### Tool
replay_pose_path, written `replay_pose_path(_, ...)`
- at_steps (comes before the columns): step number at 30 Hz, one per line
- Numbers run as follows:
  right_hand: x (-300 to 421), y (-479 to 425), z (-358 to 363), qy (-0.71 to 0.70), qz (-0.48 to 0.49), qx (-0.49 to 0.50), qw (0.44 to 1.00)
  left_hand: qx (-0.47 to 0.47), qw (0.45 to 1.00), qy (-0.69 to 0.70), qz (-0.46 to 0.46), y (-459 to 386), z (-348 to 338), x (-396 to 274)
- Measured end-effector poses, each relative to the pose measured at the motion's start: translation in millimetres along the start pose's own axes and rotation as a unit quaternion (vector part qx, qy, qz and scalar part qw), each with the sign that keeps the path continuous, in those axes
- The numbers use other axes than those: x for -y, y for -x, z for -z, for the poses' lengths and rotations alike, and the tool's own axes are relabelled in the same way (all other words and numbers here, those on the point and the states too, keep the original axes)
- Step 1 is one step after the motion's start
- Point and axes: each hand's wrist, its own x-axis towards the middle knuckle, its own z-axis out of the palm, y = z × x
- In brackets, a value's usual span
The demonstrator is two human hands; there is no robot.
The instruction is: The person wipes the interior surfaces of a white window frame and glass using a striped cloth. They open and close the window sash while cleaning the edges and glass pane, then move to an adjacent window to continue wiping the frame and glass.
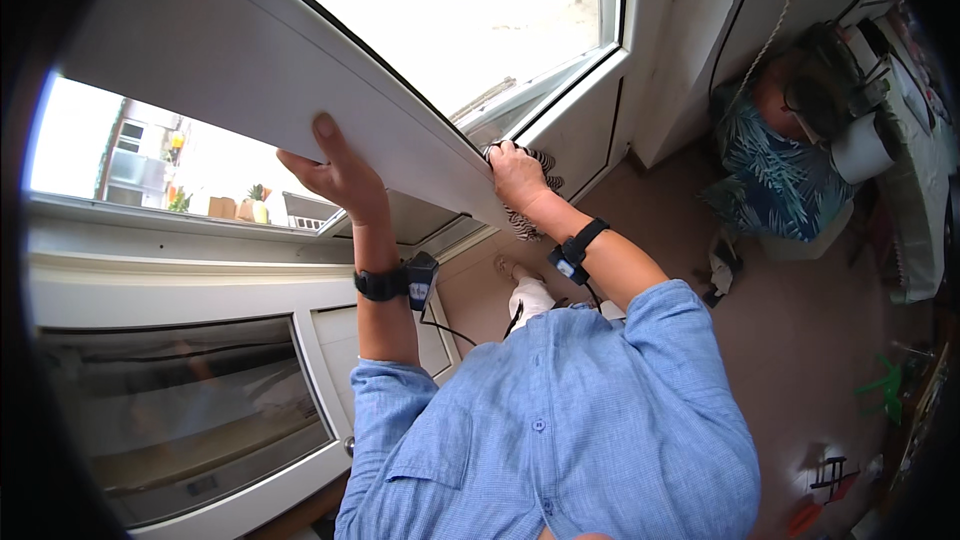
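Note:
My left hand point(346, 178) grips the lower edge of a wide white panel point(247, 67), thumb on its face and fingers partly hidden behind it. The panel slants from the upper left down to the middle and carries a dark seal along a glass pane point(450, 7). My right hand point(519, 174) is closed on a black-and-white striped cloth point(525, 226) at the panel's lower right end, close to the corner of the glass. Folds of the cloth show on both sides of that wrist. Both wrists wear black straps with small devices.
A white door with a glass pane point(187, 420) and a round knob point(349, 446) is at lower left. Plants and boxes stand beyond the sill point(172, 219). At right are a leaf-patterned cloth point(795, 180), a hanging rope point(780, 22) and a green object point(889, 390) on the floor.

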Motion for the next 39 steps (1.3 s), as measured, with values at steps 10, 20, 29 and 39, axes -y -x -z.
replay_pose_path(10, 5.0, -5.3, -6.0, 0.154, 0.006, 0.009, 0.988, 0.013, 1.0, -0.01, -0.008, 1.1, 0.5, -4.1)
replay_pose_path(20, -1.5, -18.4, 6.0, 0.031, -0.153, 0.064, 0.986, 0.021, 1.0, 0.018, 0.0, -1.2, 0.8, -7.8)
replay_pose_path(29, -12.0, -24.8, 18.2, -0.099, -0.298, -0.004, 0.949, 0.02, 1.0, 0.009, -0.003, -3.9, 10.5, -1.9)
replay_pose_path(39, -24.3, -21.4, -73.8, -0.124, -0.06, -0.11, 0.984, 0.023, 0.999, -0.025, -0.004, 0.2, 10.1, -2.3)
